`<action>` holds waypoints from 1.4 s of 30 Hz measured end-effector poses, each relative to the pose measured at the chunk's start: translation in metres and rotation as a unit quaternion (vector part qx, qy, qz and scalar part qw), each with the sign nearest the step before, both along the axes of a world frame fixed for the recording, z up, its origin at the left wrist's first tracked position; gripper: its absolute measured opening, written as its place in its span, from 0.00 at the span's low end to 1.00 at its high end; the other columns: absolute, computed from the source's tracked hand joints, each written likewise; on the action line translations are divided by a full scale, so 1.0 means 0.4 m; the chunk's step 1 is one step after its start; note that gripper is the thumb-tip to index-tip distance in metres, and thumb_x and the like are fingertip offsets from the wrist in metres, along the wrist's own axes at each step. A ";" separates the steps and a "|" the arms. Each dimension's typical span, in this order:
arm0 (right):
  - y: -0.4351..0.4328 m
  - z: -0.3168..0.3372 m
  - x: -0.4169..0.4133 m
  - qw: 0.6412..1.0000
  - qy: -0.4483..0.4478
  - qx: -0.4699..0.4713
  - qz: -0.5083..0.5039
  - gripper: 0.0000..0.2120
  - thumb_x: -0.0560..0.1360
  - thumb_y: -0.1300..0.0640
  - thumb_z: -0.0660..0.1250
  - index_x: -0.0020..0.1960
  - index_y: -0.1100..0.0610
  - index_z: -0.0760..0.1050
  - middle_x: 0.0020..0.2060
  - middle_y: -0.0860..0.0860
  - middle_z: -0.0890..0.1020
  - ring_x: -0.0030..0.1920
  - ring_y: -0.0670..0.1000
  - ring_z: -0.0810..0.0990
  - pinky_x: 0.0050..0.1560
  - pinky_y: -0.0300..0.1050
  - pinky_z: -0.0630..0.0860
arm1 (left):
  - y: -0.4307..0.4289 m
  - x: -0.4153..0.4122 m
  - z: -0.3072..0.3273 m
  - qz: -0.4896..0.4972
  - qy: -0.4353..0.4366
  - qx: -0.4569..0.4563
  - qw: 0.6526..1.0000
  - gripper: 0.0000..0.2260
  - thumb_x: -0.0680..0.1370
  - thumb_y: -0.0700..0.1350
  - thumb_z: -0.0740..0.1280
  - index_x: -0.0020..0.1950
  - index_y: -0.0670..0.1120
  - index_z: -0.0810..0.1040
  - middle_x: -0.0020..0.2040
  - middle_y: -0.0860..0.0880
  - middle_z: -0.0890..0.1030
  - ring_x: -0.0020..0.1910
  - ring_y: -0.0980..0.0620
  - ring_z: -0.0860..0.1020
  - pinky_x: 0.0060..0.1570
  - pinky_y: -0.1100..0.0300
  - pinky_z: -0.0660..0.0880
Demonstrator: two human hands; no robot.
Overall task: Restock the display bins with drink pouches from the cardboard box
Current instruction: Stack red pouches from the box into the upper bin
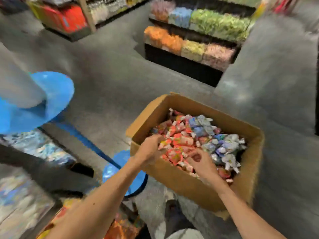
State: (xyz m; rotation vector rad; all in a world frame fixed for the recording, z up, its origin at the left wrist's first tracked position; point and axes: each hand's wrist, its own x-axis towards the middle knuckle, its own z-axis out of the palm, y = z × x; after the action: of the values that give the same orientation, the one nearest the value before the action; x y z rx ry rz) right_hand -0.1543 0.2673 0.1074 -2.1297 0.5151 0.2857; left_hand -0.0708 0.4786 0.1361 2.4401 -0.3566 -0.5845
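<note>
- Observed through the head camera: a cardboard box (189, 185) stands open on the grey floor (107, 80), right in front of the person.
- The box is filled nearly to the rim with drink pouches. Red drink pouches (183, 140) are heaped on its left and middle, and blue and silver drink pouches (222, 145) on its right.
- The left hand (149, 150) reaches over the box's near-left wall, fingers curled down round a clump of the red drink pouches at the edge of the pile.
- The right hand (201, 161) is over the near side of the pile, fingers bent toward the thumb. The frame is blurred, and I cannot tell whether it pinches a pouch.
- Both forearms are bare and come in from the bottom edge.
- Tiered display bins (189, 47) stand well apart from the box across the floor, holding orange, yellow, pink, green and blue packs.
- A nearer bin (39, 147) at the left holds bluish packs, too blurred for detail.
- A blue round object (57, 94) stands to the left of the box, and a smaller blue disc (120, 169) lies just beside the box's near-left corner, partly under the left forearm.
</note>
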 end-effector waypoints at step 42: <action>-0.073 -0.391 0.416 0.798 0.091 -0.357 0.477 0.31 0.74 0.49 0.72 0.70 0.59 0.63 0.58 0.56 0.79 0.60 0.58 0.78 0.62 0.56 0.69 | -0.116 0.225 -0.435 0.058 0.218 0.105 0.969 0.26 0.75 0.56 0.72 0.61 0.46 0.62 0.54 0.44 0.79 0.50 0.43 0.79 0.51 0.49 0.76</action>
State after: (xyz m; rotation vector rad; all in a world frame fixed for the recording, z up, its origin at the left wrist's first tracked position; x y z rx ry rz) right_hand 0.0122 0.2381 -0.0491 -2.9842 -0.5175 0.9904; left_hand 0.0192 0.4322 -0.0380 2.4169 0.0317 -1.1247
